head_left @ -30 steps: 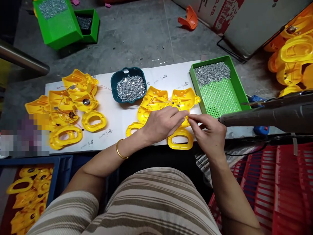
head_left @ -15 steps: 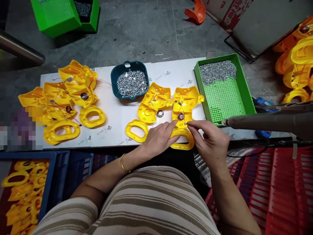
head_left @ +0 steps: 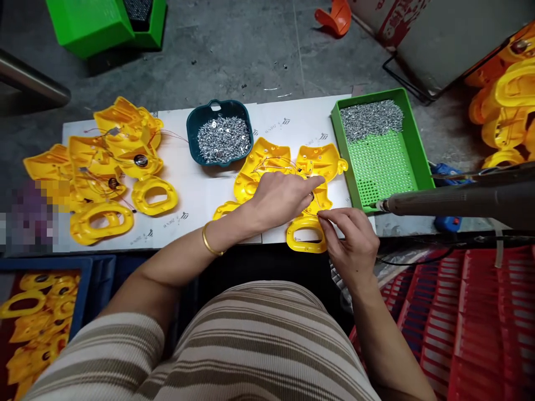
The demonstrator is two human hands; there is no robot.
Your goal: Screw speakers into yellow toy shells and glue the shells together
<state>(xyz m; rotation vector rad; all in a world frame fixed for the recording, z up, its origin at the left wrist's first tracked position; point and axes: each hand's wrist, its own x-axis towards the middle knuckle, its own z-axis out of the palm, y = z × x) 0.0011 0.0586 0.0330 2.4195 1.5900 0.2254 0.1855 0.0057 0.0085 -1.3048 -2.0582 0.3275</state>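
Observation:
A yellow plastic shell half [head_left: 321,161] lies open-side up on the white-covered table, with thin wires inside. My left hand [head_left: 282,195] reaches across it, fingers stretched to the right; its thumb and fingertip contacts are hidden. Just below, my right hand [head_left: 353,239] pinches a thin wire [head_left: 311,214] near the shell's lower edge. Beside this half is a matching yellow shell half [head_left: 267,153], partly covered by my left hand. A yellow oval ring part [head_left: 295,245] rests under the right fingertips, and another ring part [head_left: 223,210] shows partly behind my left wrist.
A dark teal bin [head_left: 190,136] of small metal screws stands behind. To the right is a green tray [head_left: 355,189] with metal pieces, near a dark tool arm [head_left: 455,203]. Wired yellow shells [head_left: 98,164] pile up at left. Red crates [head_left: 472,323] stand below right.
My left hand has moved up and right over the shells, covering the round metal parts. My right hand has shifted slightly left, still pinching at the shell's lower edge.

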